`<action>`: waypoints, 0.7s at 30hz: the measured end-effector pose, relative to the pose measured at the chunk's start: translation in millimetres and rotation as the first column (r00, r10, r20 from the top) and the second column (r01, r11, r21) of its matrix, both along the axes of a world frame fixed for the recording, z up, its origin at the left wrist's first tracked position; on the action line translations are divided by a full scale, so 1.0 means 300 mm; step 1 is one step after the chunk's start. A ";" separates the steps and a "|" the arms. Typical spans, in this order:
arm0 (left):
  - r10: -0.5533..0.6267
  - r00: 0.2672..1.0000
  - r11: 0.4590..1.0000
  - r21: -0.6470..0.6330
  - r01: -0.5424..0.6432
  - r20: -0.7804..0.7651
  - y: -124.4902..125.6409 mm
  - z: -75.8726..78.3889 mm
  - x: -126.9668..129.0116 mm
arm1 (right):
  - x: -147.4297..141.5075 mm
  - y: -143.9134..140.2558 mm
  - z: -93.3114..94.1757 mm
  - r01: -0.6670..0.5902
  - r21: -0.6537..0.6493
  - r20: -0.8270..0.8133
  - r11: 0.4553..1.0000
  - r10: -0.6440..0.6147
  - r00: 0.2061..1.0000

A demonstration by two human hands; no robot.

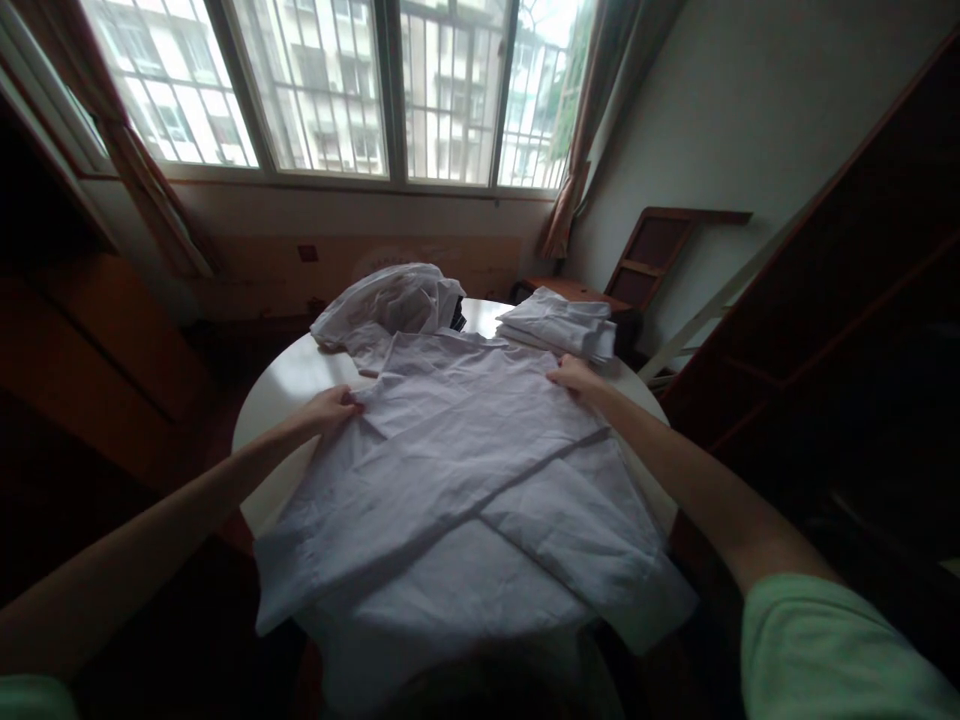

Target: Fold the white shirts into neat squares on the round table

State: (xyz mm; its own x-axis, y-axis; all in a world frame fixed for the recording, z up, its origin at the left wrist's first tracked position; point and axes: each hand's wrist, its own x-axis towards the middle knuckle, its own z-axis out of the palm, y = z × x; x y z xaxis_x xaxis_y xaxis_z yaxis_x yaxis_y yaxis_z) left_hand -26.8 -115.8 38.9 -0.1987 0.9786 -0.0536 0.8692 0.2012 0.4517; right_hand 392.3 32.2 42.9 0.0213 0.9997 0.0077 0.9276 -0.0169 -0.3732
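Observation:
A white shirt (450,430) lies spread over a round white table (262,405), its near part hanging past the front edge. Long folded layers cross it at a slant. My left hand (339,406) pinches the shirt's far left edge. On the opposite side my right hand (574,372) grips the far right edge, its fingers closed on the cloth. Just beyond my right hand rests a stack of folded white cloth (559,322). Behind the shirt, at the back left, is a bulky heap in a whitish, see-through plastic bag (394,305).
Barred windows (322,90) with tied curtains (142,190) line the far wall. Beyond the table at the right are a low wooden stand (574,292) and a brown wooden frame (651,255). Dark furniture rises on the right, and a wooden cabinet (97,350) stands left.

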 end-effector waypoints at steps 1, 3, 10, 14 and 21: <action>0.006 1.000 1.000 -0.011 -0.007 -0.024 0.012 0.003 -0.005 | 0.013 -0.009 0.014 -0.013 -0.069 -0.036 0.998 0.010 0.999; 0.006 0.997 0.999 -0.037 -0.009 -0.074 0.045 0.016 -0.016 | 0.041 -0.037 0.040 -0.040 -0.179 -0.108 0.983 0.021 0.994; -0.024 0.976 0.995 0.092 0.045 -0.215 0.193 0.086 0.056 | 0.157 -0.246 0.047 -0.208 -0.340 -0.319 0.917 0.096 0.943; -0.034 0.958 0.990 0.119 0.070 -0.283 0.244 0.107 0.172 | 0.241 -0.426 0.028 -0.211 -0.374 -0.267 0.903 0.113 0.957; -0.133 0.959 0.981 0.103 0.163 -0.249 0.258 0.054 0.268 | 0.310 -0.558 0.200 -0.406 -0.674 -0.272 0.617 0.304 0.913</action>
State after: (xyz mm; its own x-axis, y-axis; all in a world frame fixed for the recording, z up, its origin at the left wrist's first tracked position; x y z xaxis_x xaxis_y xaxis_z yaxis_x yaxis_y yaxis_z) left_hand 53.7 -38.5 55.1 -0.0438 0.9942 0.0985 0.9709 0.0191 0.2389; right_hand 485.2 -135.1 102.9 -0.3871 0.6284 -0.6747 0.8678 0.0011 -0.4969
